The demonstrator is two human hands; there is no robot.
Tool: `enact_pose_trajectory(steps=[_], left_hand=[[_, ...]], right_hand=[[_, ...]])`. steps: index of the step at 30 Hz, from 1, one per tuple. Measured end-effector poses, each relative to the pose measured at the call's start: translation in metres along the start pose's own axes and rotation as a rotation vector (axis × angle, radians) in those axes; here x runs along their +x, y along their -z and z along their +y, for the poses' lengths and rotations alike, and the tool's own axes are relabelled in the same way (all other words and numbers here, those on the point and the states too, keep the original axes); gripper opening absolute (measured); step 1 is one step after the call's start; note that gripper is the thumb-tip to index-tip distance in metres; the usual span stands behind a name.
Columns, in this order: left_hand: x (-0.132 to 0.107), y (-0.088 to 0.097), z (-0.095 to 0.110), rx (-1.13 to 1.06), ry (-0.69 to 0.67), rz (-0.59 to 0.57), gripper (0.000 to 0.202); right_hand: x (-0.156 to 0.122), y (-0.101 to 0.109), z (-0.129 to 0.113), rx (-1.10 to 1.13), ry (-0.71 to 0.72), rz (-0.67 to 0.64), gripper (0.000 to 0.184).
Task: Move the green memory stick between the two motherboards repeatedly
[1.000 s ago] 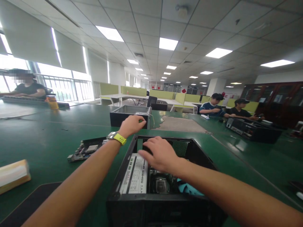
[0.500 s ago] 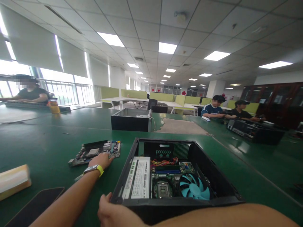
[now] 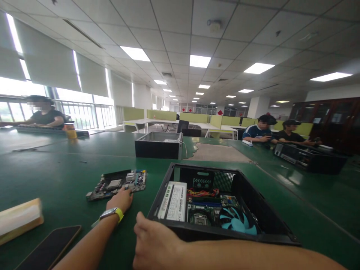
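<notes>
My right hand [image 3: 156,240] reaches across from the right and grips the near left corner of a black computer case [image 3: 242,240]. The case lies with its open side up. Inside are a white-labelled power supply [image 3: 174,202], a blue fan [image 3: 237,221], a bare CPU socket [image 3: 200,219] and coloured cables [image 3: 202,192]. My left hand [image 3: 120,200], below a watch with a yellow-green strap [image 3: 112,213], is at the near edge of a loose motherboard [image 3: 118,183]. Its fingers are loosely bent and partly hidden; nothing shows in them. I cannot tell whether they touch the board.
A phone [image 3: 50,247] and a cream-coloured pack [image 3: 21,219] lie on the green table [image 3: 70,180] at left. Another open case [image 3: 157,149] stands beyond, near a bare patch [image 3: 219,153]. People [image 3: 47,114] sit at far left and far right, with a black case [image 3: 309,157] at right.
The black case has shifted slightly right and away from me, with my right hand on its corner. My left hand has drawn back a little from over the motherboard. The view has tilted slightly.
</notes>
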State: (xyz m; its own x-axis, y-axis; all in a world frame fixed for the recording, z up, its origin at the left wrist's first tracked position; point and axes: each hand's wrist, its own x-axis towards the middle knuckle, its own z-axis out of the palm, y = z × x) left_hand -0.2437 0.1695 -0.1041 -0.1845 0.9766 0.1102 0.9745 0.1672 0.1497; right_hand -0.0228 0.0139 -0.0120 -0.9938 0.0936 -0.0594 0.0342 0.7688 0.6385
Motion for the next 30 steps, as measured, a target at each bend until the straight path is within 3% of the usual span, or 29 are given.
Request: enact_pose_trajectory(steps=[11,17,22,30], left_hand=[[-0.004,0.003,0.002,-0.010,-0.016,0.017,0.041],[0.000,0.012,0.003,-0.064,0.005,0.043,0.054],[0.011,0.018,0.001,-0.016,0.049,-0.004,0.043],[0.015,0.016,-0.003,0.031,0.038,0.027,0.039]], right_hand=[[-0.053,-0.040,0.036,-0.007,-0.191,-0.052,0.024],[-0.095,-0.070,0.057,-0.002,-0.303,-0.083,0.024],[-0.121,-0.083,0.075,0.042,-0.396,-0.146,0.029],[-0.162,-0.105,0.098,0.102,-0.543,-0.218,0.032]])
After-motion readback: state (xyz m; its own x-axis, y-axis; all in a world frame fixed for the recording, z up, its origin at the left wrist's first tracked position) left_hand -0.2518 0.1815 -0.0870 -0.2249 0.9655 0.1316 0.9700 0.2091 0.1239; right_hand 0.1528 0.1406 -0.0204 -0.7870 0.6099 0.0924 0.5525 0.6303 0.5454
